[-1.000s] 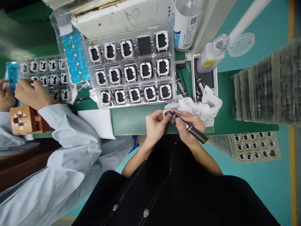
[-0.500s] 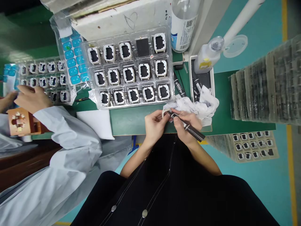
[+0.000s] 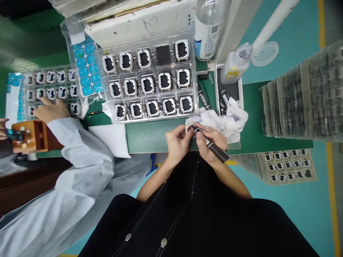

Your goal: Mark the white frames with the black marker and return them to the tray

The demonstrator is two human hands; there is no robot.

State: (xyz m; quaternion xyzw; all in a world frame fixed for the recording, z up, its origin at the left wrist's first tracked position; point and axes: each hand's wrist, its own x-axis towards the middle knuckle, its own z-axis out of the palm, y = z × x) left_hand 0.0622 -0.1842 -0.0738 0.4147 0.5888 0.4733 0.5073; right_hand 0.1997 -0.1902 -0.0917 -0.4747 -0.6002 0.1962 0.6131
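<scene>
My left hand (image 3: 178, 142) pinches a small whitish watch case frame (image 3: 189, 125), partly hidden by the fingers. In my right hand (image 3: 211, 142) is a black marker pen (image 3: 218, 152), its tip end up against the frame and its thick end pointing down to the right. Both hands meet at the front edge of the green table. Beyond them lies a clear plastic tray (image 3: 103, 117) with rows of similar white frames around dark centres. One pocket in its back row (image 3: 163, 55) shows only a dark square.
Crumpled white wipes (image 3: 233, 121) lie right of my hands, by a narrow box (image 3: 242, 89) holding a bottle (image 3: 234, 66). Stacked trays (image 3: 300, 100) stand at right. At left, a co-worker's hand (image 3: 53, 110) is over another tray, near an orange-brown fixture (image 3: 34, 137).
The marker has tilted slightly and shifted a little left with my right hand. The co-worker's hand has moved right over the tray, and a dark bluish piece now shows at the fixture.
</scene>
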